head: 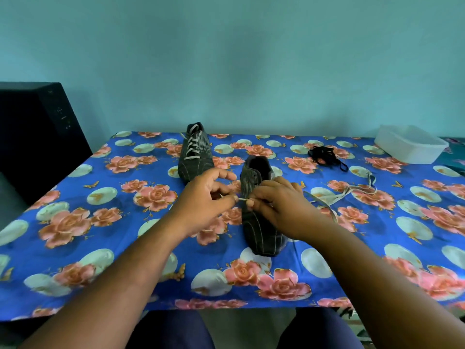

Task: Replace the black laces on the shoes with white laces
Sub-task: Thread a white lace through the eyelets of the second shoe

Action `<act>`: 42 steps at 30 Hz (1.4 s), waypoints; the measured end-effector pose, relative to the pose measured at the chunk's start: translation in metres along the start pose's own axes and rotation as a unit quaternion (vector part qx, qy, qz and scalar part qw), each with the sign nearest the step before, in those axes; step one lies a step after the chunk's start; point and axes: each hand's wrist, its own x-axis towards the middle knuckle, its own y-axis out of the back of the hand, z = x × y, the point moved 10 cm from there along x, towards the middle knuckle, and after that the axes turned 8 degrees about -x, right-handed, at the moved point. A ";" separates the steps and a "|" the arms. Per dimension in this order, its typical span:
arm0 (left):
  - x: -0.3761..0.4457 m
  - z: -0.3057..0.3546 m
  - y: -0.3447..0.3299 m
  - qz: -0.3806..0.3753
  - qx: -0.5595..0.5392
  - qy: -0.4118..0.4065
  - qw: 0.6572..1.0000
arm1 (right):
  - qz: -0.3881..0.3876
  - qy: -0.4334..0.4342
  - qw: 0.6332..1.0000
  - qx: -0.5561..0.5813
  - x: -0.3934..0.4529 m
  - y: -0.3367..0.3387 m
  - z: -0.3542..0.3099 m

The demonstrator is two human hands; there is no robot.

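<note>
Second shoe [259, 210] is on the go now, lying toe toward the person at mid-table, eyelets bare. The far shoe [195, 152] already wears its white lacing, and the black laces [324, 153] sit in a heap off to the right, so by my reckoning we're around the halfway mark.

Left hand [203, 200] pinches the tip of the white lace [347, 192] between thumb and forefinger, other fingers fanned loose. Right hand [279, 205] curls over the shoe's front, fingertips nipping the same lace just beside the left. The rest trails slack across the cloth to the right.

Looks like the first threading at the lowest eyelets. Next move calls for a steady tip fed through a small hole, then evening both ends.

Blue floral tablecloth [100, 248], white tub [410, 144] far right, dark cabinet [37, 137] left, plain teal wall [251, 59] behind.
</note>
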 end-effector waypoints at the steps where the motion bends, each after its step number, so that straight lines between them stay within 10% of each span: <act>1: -0.002 -0.003 0.003 0.008 -0.027 0.008 1.000 | 0.004 0.000 1.000 0.020 0.001 -0.002 -0.002; 24: -0.016 -0.039 0.039 0.048 -0.001 0.106 0.993 | 0.040 -0.049 0.994 0.090 -0.009 -0.004 0.020; 32: 0.003 0.009 -0.012 -0.062 0.258 -0.055 0.963 | 0.038 -0.008 0.996 0.085 0.001 -0.001 -0.005; 42: 0.005 0.015 -0.005 -0.049 0.174 -0.087 0.980 | 0.051 -0.007 0.995 0.088 -0.001 0.001 -0.002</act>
